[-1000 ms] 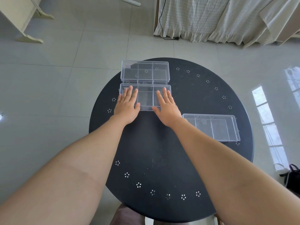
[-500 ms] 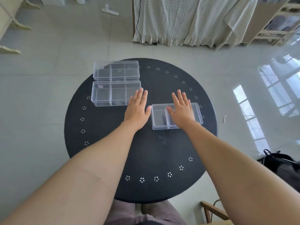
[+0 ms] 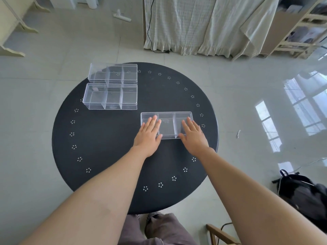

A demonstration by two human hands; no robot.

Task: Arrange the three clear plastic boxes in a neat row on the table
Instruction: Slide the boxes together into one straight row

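Boxes: three clear; two just beside each other at bench far-left edge, third box near right edge.
Hands: my left hand and right hand, both spread flat on third box.

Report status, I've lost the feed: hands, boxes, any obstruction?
Both hands flat on near box, left, right, no grip closed. Other two boxes lined up far left. Path clear.
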